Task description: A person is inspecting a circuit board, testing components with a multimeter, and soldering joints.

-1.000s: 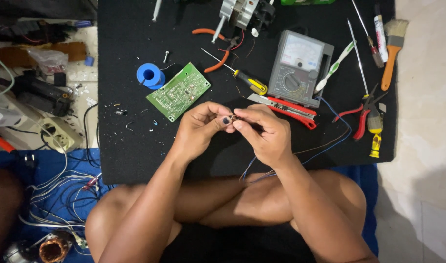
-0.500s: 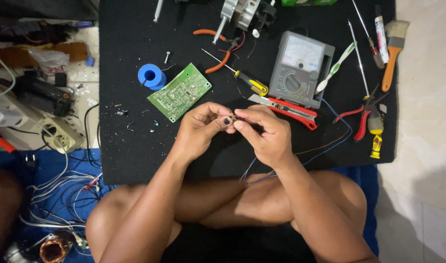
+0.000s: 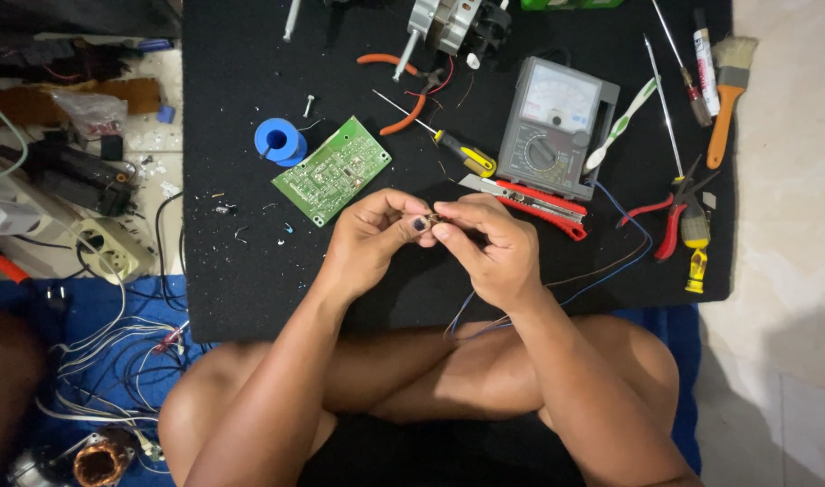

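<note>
Small component [image 3: 433, 219], dark and brownish, sits pinched between the fingertips of both hands, held above the black mat [image 3: 250, 298] near its middle. Too small to identify; details of its leads are not resolvable.

Grip: left hand [image 3: 372, 236] is closed around the component from the left side, thumb and forefinger pressing on its left end. Right hand [image 3: 489, 248] is closed on it from the right, fingertips meeting the left hand's at the same spot. Both hands are clenched on the one piece; neither is free.

Axis: the component appears to lie roughly left to right, along the line joining the two sets of fingertips. Both hands are equally near, since both touch it.

Thin blue and brown wires [image 3: 602, 275] run out from under the right hand, over the mat towards the right; whether they join the component cannot be told.

Outward from the grip:
- red-handled utility knife [image 3: 539, 200], just beyond the right hand's knuckles.
- green circuit board [image 3: 332, 169], near, up and left of the left hand.
- yellow-and-black screwdriver [image 3: 449, 151], just above the hands.
- grey analogue multimeter [image 3: 554, 126], behind the knife.
- blue spool [image 3: 280, 142], left of the board.
- red-handled pliers [image 3: 674, 216] and paintbrush [image 3: 726, 86], well apart at the right edge.
</note>
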